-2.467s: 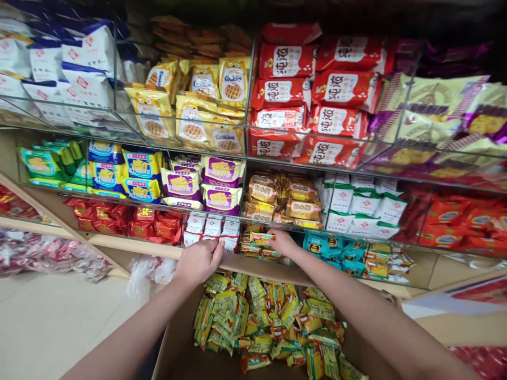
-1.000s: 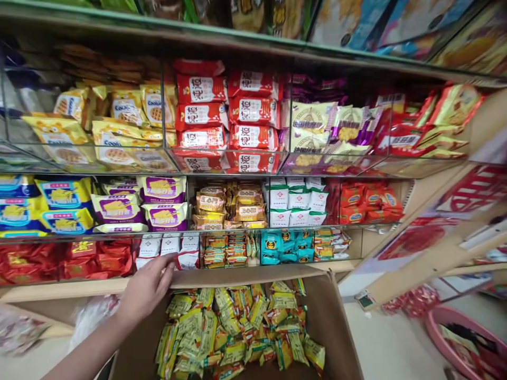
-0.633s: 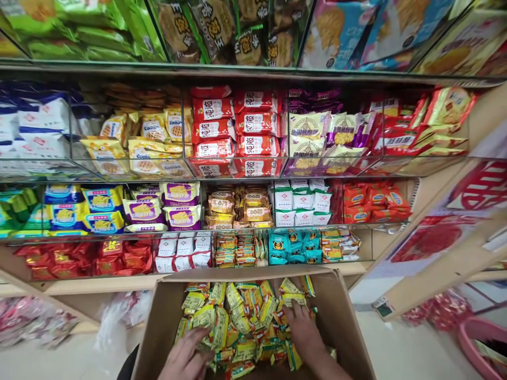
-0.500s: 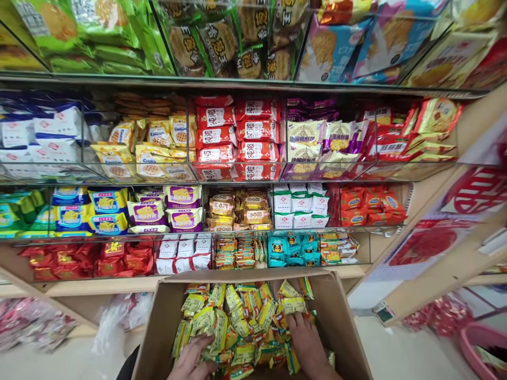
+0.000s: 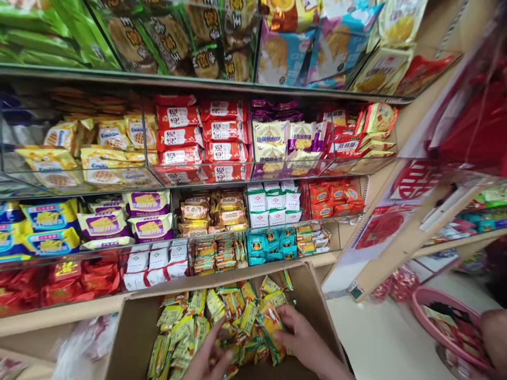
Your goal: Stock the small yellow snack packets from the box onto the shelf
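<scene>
Head view: small shiny orange-and-yellow packet [image 5: 271, 326] in the right hand [image 5: 298, 333]

The left hand [image 5: 210, 354] is blurry and partly cut off. Its fingers are apart; I cannot tell what they touch. The right fingers pinch the packet, above yellow wrapped snacks [image 5: 182, 329] inside a brown cardboard box [image 5: 127, 328].

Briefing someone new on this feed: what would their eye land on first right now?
Probably the open cardboard box at the bottom centre, full of small yellow packets, with both the left hand and right hand in it. Next, the bright red packs on the shelf above, then the pink basin on the floor at lower right.
</scene>
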